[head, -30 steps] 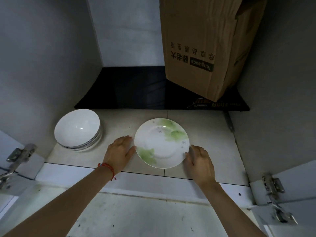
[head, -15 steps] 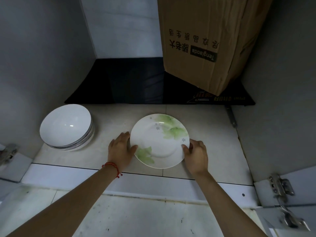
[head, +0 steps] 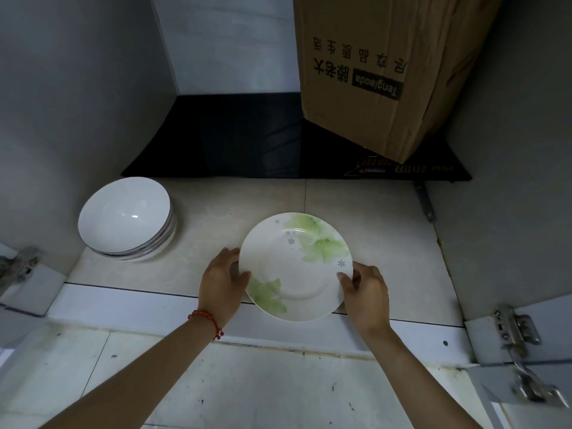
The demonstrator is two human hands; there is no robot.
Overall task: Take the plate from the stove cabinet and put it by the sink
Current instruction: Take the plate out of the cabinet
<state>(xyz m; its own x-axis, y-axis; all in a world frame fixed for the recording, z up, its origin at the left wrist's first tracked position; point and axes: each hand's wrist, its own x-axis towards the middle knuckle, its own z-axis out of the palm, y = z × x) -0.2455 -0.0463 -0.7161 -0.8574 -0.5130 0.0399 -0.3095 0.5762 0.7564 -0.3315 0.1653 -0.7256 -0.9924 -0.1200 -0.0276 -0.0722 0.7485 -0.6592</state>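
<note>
Plate (head: 297,267) now pulled to cabinet floor's (head: 198,261) front edge, overhanging it, gripped at opposite rims between left hand (head: 223,283) and right hand (head: 365,292), equally near.

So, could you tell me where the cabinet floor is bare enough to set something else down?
Bare tile lies between the stack of white bowls and the floral plate, and right of the plate up to the cabinet wall. The back is crowded: a black panel with a cardboard box on it.
</note>
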